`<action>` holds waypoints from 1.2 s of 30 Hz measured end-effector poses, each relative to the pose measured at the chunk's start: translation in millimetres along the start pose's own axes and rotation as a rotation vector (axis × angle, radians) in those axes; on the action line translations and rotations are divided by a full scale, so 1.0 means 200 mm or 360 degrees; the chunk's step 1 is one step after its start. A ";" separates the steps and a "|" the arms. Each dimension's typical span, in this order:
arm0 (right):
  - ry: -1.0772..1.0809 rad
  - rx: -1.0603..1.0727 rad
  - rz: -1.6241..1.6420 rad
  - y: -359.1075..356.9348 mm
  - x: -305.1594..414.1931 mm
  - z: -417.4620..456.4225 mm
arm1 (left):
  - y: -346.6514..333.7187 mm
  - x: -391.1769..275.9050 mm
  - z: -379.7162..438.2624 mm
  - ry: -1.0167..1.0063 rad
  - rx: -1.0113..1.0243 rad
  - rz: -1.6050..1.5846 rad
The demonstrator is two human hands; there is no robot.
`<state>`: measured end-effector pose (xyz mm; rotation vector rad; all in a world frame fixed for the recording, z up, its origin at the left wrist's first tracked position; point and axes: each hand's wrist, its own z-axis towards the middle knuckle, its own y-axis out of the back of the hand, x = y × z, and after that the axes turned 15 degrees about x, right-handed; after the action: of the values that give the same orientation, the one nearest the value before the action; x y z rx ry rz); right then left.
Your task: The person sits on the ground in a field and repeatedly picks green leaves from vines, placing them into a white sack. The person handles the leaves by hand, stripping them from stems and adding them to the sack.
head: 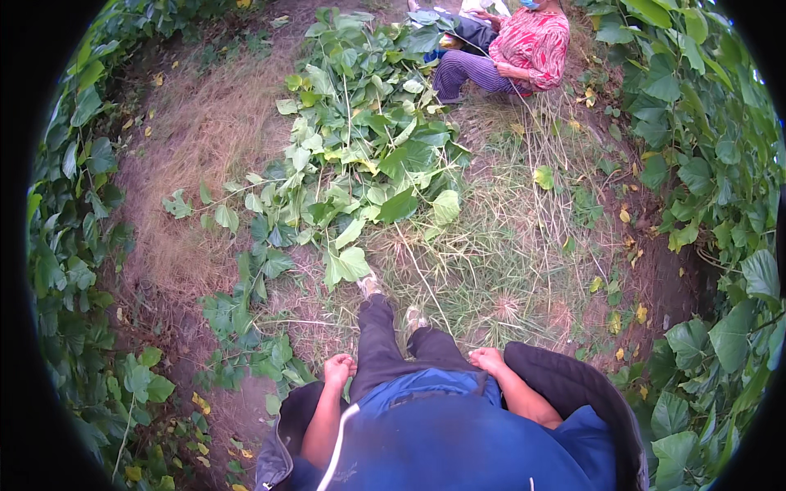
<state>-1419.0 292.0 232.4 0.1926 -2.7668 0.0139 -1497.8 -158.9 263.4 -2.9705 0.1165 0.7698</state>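
Note:
My left hand [339, 369] hangs beside my left thigh, its fingers curled with nothing visible in them. On the other side, my right hand [487, 359] is held near my right hip, fingers bent; whether it holds anything small cannot be told. Both sleeves of a dark open jacket [571, 380] are pushed back from my forearms. Ahead of my shoes lies a large heap of cut leafy branches [368, 141], with broad green leaves and thin stems. Bare stripped stems [540, 166] lie on the grass to its right.
A person in a red patterned top [534, 43] sits beyond the heap at the right, holding a stem. Leafy shrubs [694, 123] line the right side and more foliage [86, 153] lines the left. Dry grass [209, 166] covers the ground left of the heap.

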 end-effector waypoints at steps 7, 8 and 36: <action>0.0080 -0.0138 0.0153 -0.04 0.62 0.22 | 0.30 -0.15 0.47 -0.0017 -0.0126 0.0200; 0.0197 -0.0099 0.0191 -0.07 0.70 0.25 | 0.38 -0.17 0.54 0.0093 -0.0058 0.0039; -0.0241 -0.0212 -0.0573 -0.06 1.52 0.69 | 0.43 -0.96 0.78 0.0316 -0.0199 -0.0257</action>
<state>-1747.9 235.1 212.1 0.6769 -2.8256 -0.2876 -1747.8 -219.4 217.0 -3.1185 -0.1653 0.4794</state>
